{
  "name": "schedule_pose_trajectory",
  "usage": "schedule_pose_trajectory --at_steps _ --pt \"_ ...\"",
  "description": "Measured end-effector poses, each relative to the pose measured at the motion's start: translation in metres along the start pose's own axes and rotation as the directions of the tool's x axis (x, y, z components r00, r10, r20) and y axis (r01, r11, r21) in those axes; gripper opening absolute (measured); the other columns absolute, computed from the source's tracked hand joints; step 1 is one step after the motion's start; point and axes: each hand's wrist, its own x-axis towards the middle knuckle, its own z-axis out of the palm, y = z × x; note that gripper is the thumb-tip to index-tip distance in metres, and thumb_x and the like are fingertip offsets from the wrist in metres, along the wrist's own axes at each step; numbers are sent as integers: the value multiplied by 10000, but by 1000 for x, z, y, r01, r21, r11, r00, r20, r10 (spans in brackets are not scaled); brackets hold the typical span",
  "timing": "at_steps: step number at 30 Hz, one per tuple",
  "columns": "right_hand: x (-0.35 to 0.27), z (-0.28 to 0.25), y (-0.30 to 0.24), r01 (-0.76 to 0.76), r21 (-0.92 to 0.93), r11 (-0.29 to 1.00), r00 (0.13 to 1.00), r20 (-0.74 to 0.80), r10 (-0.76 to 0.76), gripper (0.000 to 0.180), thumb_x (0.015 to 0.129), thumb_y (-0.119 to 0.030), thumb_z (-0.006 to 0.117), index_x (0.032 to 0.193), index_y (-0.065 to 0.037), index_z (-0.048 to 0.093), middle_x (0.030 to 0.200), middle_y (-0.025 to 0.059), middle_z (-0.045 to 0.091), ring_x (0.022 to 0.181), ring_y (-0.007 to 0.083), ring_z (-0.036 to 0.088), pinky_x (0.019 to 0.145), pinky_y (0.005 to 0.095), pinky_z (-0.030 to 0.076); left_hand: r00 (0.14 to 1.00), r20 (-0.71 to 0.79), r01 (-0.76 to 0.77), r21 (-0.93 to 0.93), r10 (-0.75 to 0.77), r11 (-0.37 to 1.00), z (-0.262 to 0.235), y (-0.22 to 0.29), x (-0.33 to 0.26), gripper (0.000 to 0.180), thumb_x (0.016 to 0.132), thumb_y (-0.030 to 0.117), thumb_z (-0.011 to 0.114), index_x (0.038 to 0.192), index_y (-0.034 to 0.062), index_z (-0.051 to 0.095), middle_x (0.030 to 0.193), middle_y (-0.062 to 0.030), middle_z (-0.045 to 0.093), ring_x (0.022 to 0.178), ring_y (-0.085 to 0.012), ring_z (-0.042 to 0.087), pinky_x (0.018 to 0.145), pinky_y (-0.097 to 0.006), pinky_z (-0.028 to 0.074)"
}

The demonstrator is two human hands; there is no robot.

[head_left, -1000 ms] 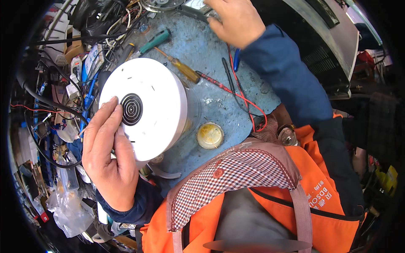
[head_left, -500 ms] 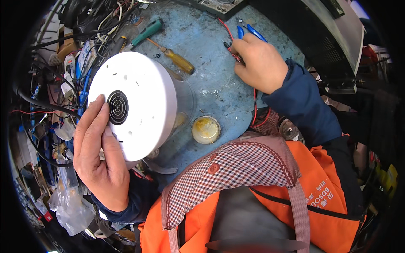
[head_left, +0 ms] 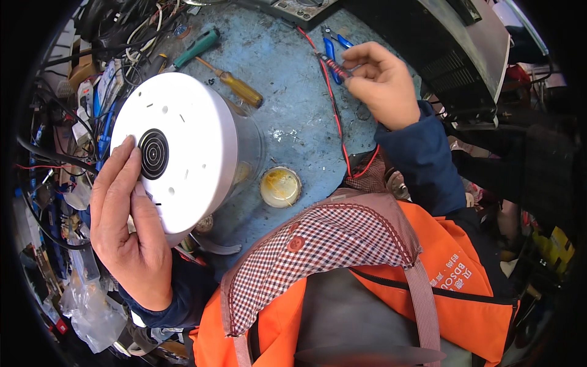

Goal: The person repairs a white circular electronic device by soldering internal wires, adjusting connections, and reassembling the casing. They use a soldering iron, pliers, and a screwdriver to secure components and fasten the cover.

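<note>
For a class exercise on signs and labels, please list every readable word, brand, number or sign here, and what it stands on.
Orange garment: white printed lettering, which I won't copy out.
White round object: a black circle with pale rings; no words I can make out.
Dark case with a knob: any markings are too small to read.
Yellow item at right: too blurred to read.

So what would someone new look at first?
Probably the big white disc left of the middle, with black rings on its face and the left grip touching it. Next, maybe the bright orange cloth along the bottom. Then the red probe at the right grip, up toward the top right.
</note>
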Motion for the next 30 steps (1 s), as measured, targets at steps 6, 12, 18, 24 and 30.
schedule_pose_trajectory --at_steps 6,12,18,24,30 --pt "3 -5 1 486 -733 476 784 125 -608 186 862 7 775 1038 -29 823 1029 114 705 867 287 692 796 394 571 1000 -7 -13 -2 13 1000 3 -2 0 348 1057 -23 595 1336 -25 804 1417 -219 768 1315 -339 752 1148 -419 566" --pt "-8 10 -19 499 -667 553 866 391 -310 130 899 -154 822 952 -35 824 929 156 702 916 395 711 832 486 587 998 -8 -57 12 57 998 4 -3 1 334 1045 -36 608 1316 -46 803 1398 -227 772 1285 -344 760 1130 -410 569" --pt "-12 22 -15 438 -777 452 898 356 -258 72 888 -85 798 911 -17 786 926 180 694 945 421 710 857 525 579 992 -84 -103 -48 99 994 7 -2 6 362 911 -107 647 1235 -53 798 1320 -211 793 1173 -356 775 1051 -413 597" --pt "-16 23 -10 433 -803 410 895 329 -300 50 909 -46 792 939 -25 758 938 184 693 941 430 706 837 524 579 985 -129 -122 -48 114 991 7 -1 4 343 872 -96 691 1193 -39 799 1274 -202 793 1191 -417 761 1057 -465 602" --pt "-17 23 -5 436 -826 358 883 316 -347 73 959 -43 759 1029 -29 746 970 167 697 935 403 704 829 483 575 983 -142 -129 -56 120 990 8 -3 3 345 862 -72 704 1192 -28 794 1277 -194 790 1172 -420 757 1056 -479 602"
